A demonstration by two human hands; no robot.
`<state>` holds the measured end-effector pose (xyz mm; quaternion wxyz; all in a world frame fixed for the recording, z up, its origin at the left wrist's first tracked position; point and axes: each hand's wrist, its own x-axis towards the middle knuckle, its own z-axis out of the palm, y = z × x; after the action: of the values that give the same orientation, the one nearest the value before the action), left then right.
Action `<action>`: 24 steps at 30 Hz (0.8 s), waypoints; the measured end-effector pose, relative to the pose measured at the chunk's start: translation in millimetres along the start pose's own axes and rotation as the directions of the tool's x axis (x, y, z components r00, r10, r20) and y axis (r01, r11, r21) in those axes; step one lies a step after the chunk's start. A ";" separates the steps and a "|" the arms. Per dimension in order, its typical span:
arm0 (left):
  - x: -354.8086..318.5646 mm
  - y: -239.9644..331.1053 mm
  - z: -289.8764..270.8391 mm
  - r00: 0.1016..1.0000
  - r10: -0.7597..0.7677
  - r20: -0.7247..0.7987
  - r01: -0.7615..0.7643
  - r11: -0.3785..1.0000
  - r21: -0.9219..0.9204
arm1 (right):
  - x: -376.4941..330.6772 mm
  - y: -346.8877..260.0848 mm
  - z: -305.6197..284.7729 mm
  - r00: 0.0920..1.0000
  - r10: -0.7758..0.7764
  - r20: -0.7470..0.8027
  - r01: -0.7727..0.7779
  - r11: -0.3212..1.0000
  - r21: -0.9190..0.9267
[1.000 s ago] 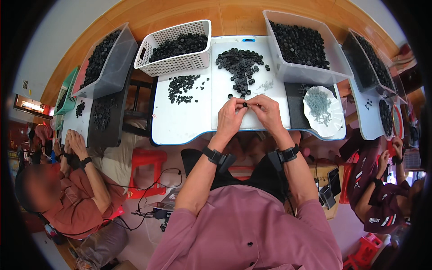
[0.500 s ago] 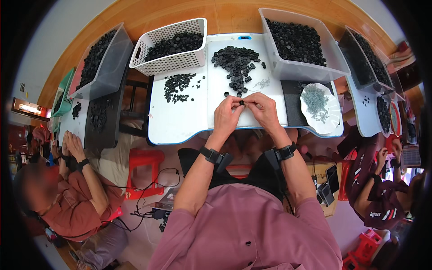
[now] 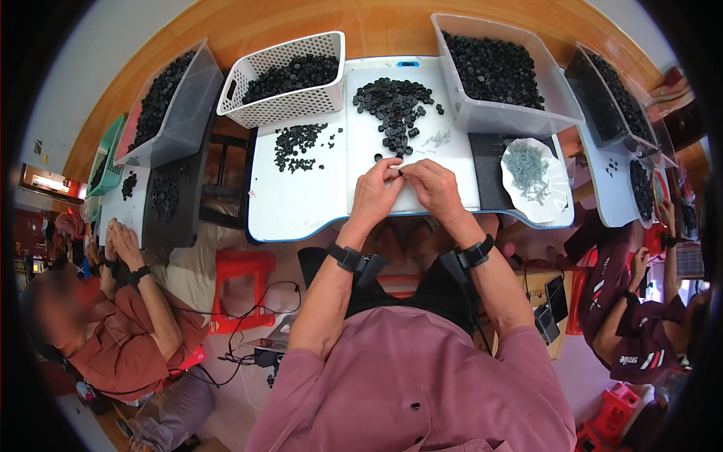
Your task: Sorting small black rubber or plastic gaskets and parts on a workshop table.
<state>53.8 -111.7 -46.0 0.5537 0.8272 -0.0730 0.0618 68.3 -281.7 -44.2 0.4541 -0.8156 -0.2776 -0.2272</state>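
Over the near edge of the white table, my left hand and my right hand meet at the fingertips. Both are closed in a pinch around a small black part, mostly covered by the fingers. Just beyond them spreads a heap of small round black caps, with a few loose caps close to my left fingertips. Several thin pale pins lie to the right of the heap. A smaller group of little black pieces rests to the left.
Behind stand a white perforated basket and a clear plastic bin, both full of black parts. A white scalloped plate of thin grey-green pins sits at right, partly over a black mat. People work at tables on either side.
My fingertips have shifted slightly left, and the black part between them shows less. At far right, another person's hand has risen toward the round tray there.
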 end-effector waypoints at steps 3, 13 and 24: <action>3.3 0.6 -11.2 0.991 -0.085 0.099 0.089 0.995 -0.034 | -0.2 -0.4 2.1 1.000 -0.006 0.004 0.006 1.000 -0.020; 7.1 0.3 -10.0 0.974 -0.196 0.112 0.215 0.957 -0.195 | -5.8 -0.8 3.7 0.996 0.084 -0.011 -0.083 0.993 0.079; 7.6 0.3 -11.0 0.977 -0.190 0.101 0.203 0.969 -0.142 | 15.4 24.6 0.6 0.940 0.334 -0.068 -0.340 0.933 -0.121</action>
<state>61.0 -102.0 -40.2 0.6147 0.7878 -0.0189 -0.0348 96.0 -288.1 -50.0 0.4378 -0.8737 -0.1077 -0.1825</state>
